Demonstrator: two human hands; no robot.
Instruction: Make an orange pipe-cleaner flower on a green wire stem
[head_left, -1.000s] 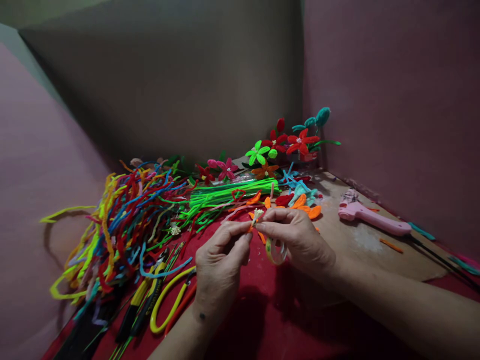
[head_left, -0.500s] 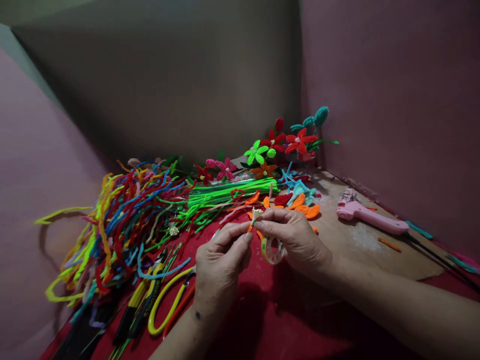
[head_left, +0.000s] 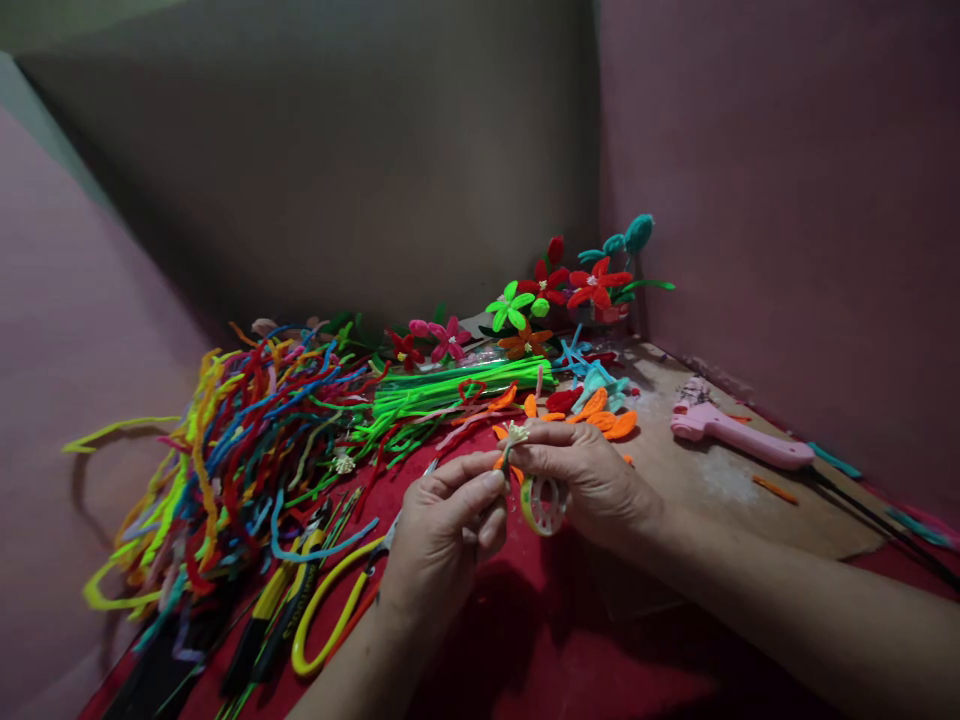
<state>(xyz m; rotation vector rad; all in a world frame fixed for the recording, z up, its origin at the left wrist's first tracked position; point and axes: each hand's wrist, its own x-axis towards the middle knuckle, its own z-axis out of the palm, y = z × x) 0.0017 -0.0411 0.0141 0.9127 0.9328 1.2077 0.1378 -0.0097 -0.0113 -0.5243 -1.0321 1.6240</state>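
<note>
My left hand (head_left: pixel 450 520) pinches the lower end of a small flower piece, where a bit of orange shows at the fingertips. My right hand (head_left: pixel 592 480) is closed on the same piece from the right, just below its pale stamens (head_left: pixel 516 433). A tape roll (head_left: pixel 545 504) hangs under the right fingers, with green tape on its rim. Orange petals (head_left: pixel 611 423) lie just behind the right hand. Green pipe cleaners (head_left: pixel 457 388) are stacked beyond both hands.
At the left is a heap of coloured pipe cleaners (head_left: pixel 247 450). Black-and-yellow pliers (head_left: pixel 289 600) and yellow-handled scissors (head_left: pixel 304 620) lie near my left forearm. A pink glue gun (head_left: pixel 739 435) rests on a board (head_left: pixel 810 520) at right. Finished flowers (head_left: pixel 598 285) stand behind.
The left fingers have shifted slightly and the lower ones have loosened. The tape roll has turned a little under the right hand. The whole view has slid slightly.
</note>
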